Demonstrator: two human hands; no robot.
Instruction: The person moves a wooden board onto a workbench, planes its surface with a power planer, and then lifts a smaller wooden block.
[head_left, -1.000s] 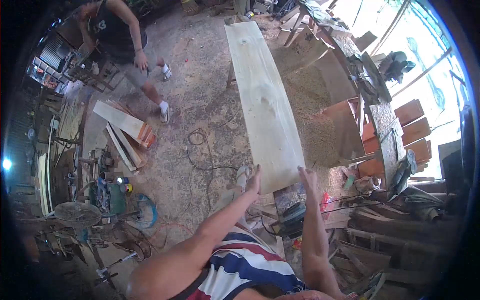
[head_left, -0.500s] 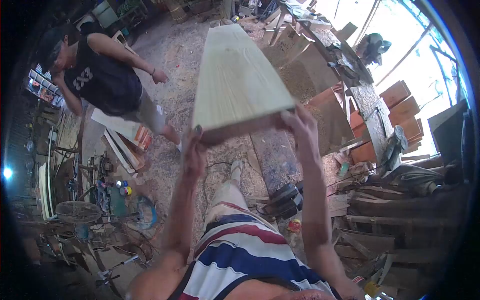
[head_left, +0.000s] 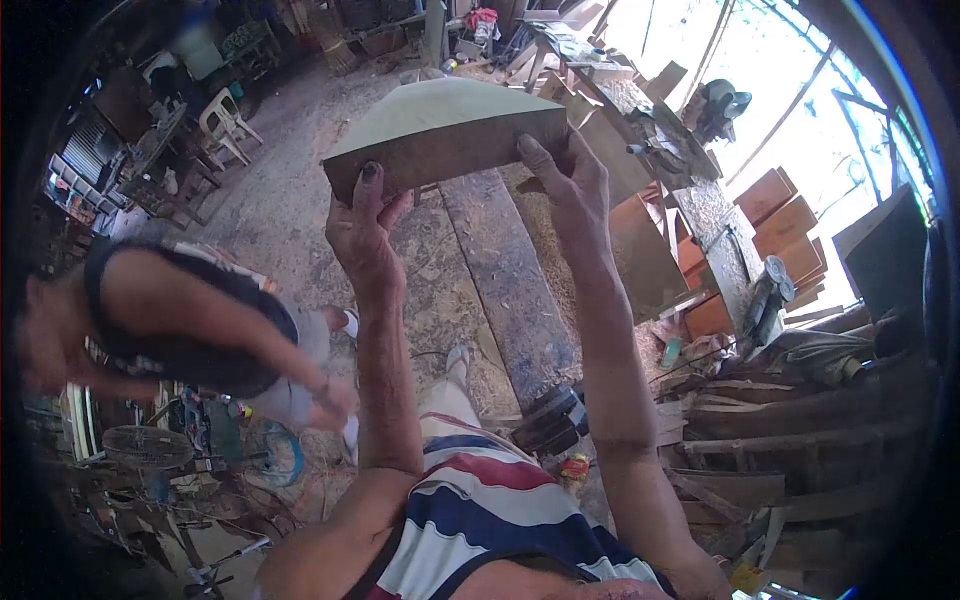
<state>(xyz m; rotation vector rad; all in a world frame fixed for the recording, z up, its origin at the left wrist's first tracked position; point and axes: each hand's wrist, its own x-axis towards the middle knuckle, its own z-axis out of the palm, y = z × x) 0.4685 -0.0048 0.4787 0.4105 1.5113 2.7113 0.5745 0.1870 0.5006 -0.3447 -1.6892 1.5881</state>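
Note:
A long pale wooden plank (head_left: 440, 125) is tilted up, its near end raised high in front of me and its far end pointing away. My left hand (head_left: 362, 225) grips the near end's left corner, thumb on the end face. My right hand (head_left: 568, 185) grips the near end's right corner. Under the plank lies a long dark bench (head_left: 505, 285) with sawdust on it.
Another person (head_left: 180, 335) in a dark top bends close at my left. A power tool (head_left: 550, 420) sits at the bench's near end. Reddish boards (head_left: 770, 195) and a cluttered workbench (head_left: 690, 150) stand on the right. A white plastic chair (head_left: 225, 125) stands far left.
Both hands have lifted the plank's near end from bench height to well above it, baring the dark bench. The other person has walked from the far left to close beside me.

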